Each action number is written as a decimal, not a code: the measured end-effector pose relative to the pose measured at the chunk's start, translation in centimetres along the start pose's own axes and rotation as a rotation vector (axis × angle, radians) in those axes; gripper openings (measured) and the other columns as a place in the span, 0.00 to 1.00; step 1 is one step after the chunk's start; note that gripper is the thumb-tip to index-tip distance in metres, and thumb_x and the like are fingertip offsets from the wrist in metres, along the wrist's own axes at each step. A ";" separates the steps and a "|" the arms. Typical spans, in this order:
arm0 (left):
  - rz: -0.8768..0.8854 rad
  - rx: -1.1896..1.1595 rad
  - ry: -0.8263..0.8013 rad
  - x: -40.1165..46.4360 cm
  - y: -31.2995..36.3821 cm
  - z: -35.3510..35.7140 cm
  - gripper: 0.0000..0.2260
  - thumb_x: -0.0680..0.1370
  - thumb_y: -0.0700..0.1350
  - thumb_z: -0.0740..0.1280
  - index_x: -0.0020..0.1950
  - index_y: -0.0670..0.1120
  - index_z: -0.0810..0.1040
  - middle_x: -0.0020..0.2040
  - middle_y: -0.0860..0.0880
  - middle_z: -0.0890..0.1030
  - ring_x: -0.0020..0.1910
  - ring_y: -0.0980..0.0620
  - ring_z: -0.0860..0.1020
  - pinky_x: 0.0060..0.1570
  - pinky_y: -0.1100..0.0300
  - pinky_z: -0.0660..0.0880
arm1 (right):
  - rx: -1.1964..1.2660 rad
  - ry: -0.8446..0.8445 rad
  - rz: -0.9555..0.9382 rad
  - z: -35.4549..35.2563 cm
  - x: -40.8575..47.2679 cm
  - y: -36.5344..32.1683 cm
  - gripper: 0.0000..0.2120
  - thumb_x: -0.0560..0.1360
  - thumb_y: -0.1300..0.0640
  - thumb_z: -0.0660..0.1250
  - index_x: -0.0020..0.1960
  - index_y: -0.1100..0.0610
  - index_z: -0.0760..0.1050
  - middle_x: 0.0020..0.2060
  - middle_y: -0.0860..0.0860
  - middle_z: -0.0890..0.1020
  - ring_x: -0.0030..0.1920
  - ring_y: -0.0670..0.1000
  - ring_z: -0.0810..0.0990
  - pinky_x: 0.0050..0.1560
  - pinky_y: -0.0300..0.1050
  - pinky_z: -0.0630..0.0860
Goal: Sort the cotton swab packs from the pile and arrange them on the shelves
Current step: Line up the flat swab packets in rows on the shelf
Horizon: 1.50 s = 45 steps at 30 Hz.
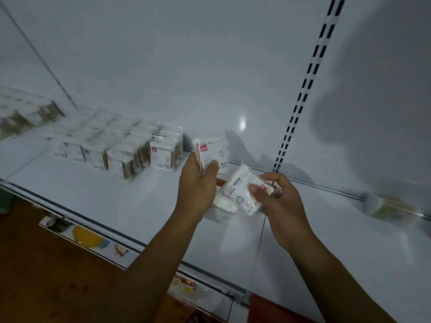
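My left hand (198,185) grips one white cotton swab pack (213,153) upright above the white shelf (116,206), thumb across its front. To its right, my right hand (277,197) holds a tilted bundle of swab packs (242,190), fingers curled round the top one; how many it carries is unclear. Several rows of standing swab packs (130,150) fill the shelf to the left, their nearest pack a short gap from the one in my left hand.
A blurred pack or bundle (391,208) lies on the shelf at far right. More blurred packs (21,113) stand at far left. A slotted upright (300,96) runs up the back panel. Below the shelf edge are a lower shelf with coloured items (91,238) and brown floor.
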<state>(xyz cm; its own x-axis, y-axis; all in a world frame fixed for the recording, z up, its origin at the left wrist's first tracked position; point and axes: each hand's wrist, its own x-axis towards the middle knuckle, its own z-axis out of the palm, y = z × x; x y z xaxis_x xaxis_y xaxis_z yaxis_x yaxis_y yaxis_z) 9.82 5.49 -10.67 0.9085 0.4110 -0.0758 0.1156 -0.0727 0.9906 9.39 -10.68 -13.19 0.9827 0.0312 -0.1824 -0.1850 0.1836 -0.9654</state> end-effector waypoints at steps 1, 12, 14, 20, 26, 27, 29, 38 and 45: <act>0.008 0.017 0.004 0.4 0.0 -0.7 0.09 0.80 0.45 0.64 0.58 0.58 0.74 0.55 0.55 0.82 0.50 0.46 0.84 0.52 0.44 0.81 | 0.025 0.012 -0.007 1.1 0.3 -0.1 0.11 0.71 0.63 0.74 0.49 0.55 0.76 0.45 0.55 0.85 0.46 0.56 0.86 0.45 0.52 0.82; 0.024 -0.086 0.013 11.2 0.7 -12.3 0.08 0.81 0.42 0.63 0.57 0.52 0.76 0.50 0.52 0.85 0.37 0.49 0.85 0.36 0.52 0.81 | -0.092 0.087 -0.013 13.5 3.8 1.1 0.12 0.75 0.67 0.70 0.56 0.57 0.78 0.49 0.50 0.86 0.48 0.50 0.86 0.51 0.50 0.82; 0.008 -0.169 -0.017 13.2 1.0 -14.4 0.08 0.81 0.41 0.64 0.57 0.50 0.77 0.51 0.49 0.85 0.36 0.47 0.83 0.34 0.53 0.80 | -0.336 0.097 -0.123 15.7 4.5 1.3 0.10 0.75 0.63 0.72 0.54 0.53 0.79 0.47 0.47 0.86 0.46 0.46 0.85 0.50 0.46 0.82; -0.079 -0.330 -0.078 16.0 0.9 -17.9 0.06 0.80 0.39 0.63 0.51 0.49 0.77 0.39 0.50 0.85 0.27 0.51 0.80 0.36 0.50 0.75 | -0.831 0.125 -0.264 21.1 5.8 2.8 0.17 0.73 0.52 0.74 0.58 0.46 0.71 0.44 0.38 0.78 0.43 0.40 0.80 0.42 0.34 0.75; -0.189 -0.435 -0.097 17.1 1.4 -19.0 0.06 0.81 0.40 0.63 0.52 0.49 0.78 0.35 0.51 0.84 0.25 0.52 0.79 0.29 0.58 0.72 | -1.179 0.128 -0.585 23.5 7.9 4.7 0.14 0.75 0.44 0.65 0.49 0.54 0.81 0.46 0.52 0.82 0.46 0.54 0.79 0.42 0.40 0.71; -0.194 -0.442 -0.102 17.2 1.4 -19.0 0.06 0.81 0.40 0.64 0.51 0.50 0.78 0.35 0.51 0.84 0.25 0.52 0.79 0.31 0.58 0.72 | -1.191 0.136 -0.633 23.8 8.2 4.9 0.16 0.74 0.44 0.63 0.48 0.55 0.81 0.46 0.53 0.81 0.45 0.55 0.79 0.42 0.40 0.71; -0.190 -0.442 -0.111 17.4 1.4 -19.1 0.06 0.81 0.41 0.63 0.51 0.50 0.78 0.35 0.51 0.84 0.25 0.52 0.79 0.32 0.58 0.71 | -1.219 0.173 -0.688 24.1 8.8 5.1 0.17 0.73 0.45 0.61 0.47 0.56 0.82 0.45 0.54 0.80 0.44 0.56 0.78 0.41 0.41 0.71; -0.196 -0.420 -0.121 17.3 1.2 -18.1 0.05 0.81 0.41 0.63 0.53 0.48 0.78 0.38 0.48 0.84 0.28 0.51 0.80 0.30 0.56 0.77 | -1.214 0.192 -0.733 23.5 9.5 6.0 0.17 0.74 0.49 0.62 0.56 0.58 0.79 0.51 0.54 0.80 0.50 0.55 0.77 0.49 0.48 0.73; -0.220 -0.414 -0.122 16.5 1.3 -16.7 0.08 0.81 0.42 0.63 0.58 0.47 0.77 0.43 0.46 0.83 0.30 0.53 0.80 0.28 0.56 0.78 | -0.730 0.128 -0.619 23.2 5.5 4.2 0.17 0.77 0.47 0.65 0.61 0.56 0.74 0.54 0.46 0.78 0.53 0.40 0.76 0.50 0.28 0.69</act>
<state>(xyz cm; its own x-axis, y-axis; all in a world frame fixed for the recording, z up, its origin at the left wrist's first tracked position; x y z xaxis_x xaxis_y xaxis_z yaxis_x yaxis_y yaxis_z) 18.24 27.30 -8.79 0.9235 0.2651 -0.2774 0.1637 0.3817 0.9097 14.06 13.05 -13.87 0.9070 0.0188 0.4206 0.3667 -0.5263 -0.7672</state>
